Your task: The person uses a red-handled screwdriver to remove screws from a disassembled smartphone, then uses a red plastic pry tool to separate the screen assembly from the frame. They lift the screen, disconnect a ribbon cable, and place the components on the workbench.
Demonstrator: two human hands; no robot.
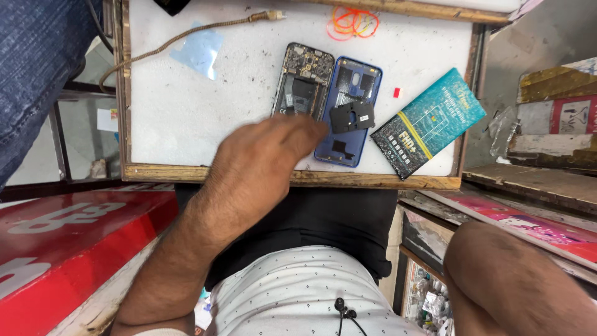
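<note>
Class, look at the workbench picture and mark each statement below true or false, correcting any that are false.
1. The left hand reaches over the white work surface toward the opened phone. True.
2. The blue back cover lies to the left of the opened phone. False: it lies to its right.
3. Orange rubber bands lie near the far edge. True.
4. The teal and black box stands upright. False: it lies flat.
5. The right hand holds a screwdriver. False: only the right forearm shows; the hand is out of view.
</note>
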